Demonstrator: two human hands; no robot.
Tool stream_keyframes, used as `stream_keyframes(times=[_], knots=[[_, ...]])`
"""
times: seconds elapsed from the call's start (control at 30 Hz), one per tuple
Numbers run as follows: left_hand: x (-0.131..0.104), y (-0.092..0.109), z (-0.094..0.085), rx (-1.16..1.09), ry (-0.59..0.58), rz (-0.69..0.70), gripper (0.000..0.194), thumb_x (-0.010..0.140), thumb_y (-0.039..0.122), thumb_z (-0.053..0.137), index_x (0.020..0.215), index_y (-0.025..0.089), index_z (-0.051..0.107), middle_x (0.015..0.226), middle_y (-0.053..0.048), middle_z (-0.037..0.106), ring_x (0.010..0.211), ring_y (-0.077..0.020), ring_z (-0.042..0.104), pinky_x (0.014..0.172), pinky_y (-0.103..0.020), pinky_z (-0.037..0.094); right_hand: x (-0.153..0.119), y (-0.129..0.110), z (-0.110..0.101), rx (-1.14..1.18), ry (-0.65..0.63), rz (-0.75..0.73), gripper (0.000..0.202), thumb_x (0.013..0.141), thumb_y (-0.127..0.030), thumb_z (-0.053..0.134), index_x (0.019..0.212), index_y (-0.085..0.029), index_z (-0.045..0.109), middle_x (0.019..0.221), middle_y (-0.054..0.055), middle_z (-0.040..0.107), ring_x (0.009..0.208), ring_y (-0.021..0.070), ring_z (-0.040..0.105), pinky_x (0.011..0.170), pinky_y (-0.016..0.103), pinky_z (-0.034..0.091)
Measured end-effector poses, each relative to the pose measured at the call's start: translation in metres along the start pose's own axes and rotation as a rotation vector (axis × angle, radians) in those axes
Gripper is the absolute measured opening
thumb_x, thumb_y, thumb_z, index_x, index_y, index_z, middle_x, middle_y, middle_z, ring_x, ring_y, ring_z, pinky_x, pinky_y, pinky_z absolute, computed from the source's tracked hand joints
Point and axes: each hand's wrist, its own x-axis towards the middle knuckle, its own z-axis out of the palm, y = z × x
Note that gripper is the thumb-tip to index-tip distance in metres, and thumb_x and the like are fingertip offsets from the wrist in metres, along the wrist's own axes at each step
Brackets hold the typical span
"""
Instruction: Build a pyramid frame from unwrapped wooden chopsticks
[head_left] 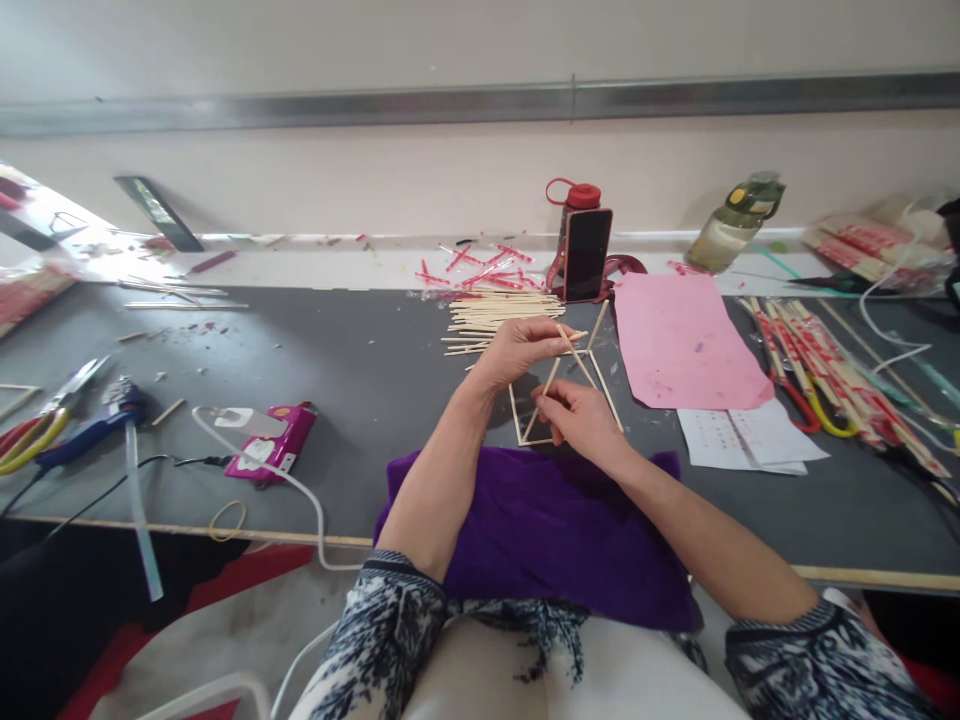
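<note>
A frame of thin wooden sticks [515,415] rests on the grey table in front of me, with a few sticks rising from it. My left hand [525,345] is at its far left side, thumb and fingers pinched around a wooden stick near the top. Lower and to the right, my right hand [577,415] pinches another slanted wooden stick [552,375] between thumb and finger. Parts of the frame are hidden behind both hands. Just beyond my left hand lies a pile of loose wooden sticks [487,312].
Left: hot glue gun [124,410], pliers [64,405], magenta box [281,445] with cable. Back: phone [587,255] against a red-capped bottle [583,195], green bottle [731,230]. Right: pink sheet [686,340], papers [750,440], wrapped chopsticks [832,360], scissors [832,415]. Purple cloth [562,530] along the front edge.
</note>
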Motion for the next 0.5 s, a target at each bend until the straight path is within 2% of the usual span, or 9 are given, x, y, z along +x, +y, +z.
stream_keyframes(times=[0.5], knots=[[-0.0051, 0.0011, 0.0039, 0.045, 0.050, 0.005, 0.017, 0.073, 0.031, 0.068, 0.081, 0.017, 0.075, 0.089, -0.005, 0.069, 0.085, -0.0158, 0.061, 0.080, -0.028, 0.045, -0.0031, -0.0014, 0.0000, -0.018, -0.029, -0.030, 0.017, 0.084, -0.027, 0.049, 0.087, -0.019, 0.063, 0.062, -0.005, 0.059, 0.040, 0.0073, 0.053, 0.046, 0.020, 0.040]])
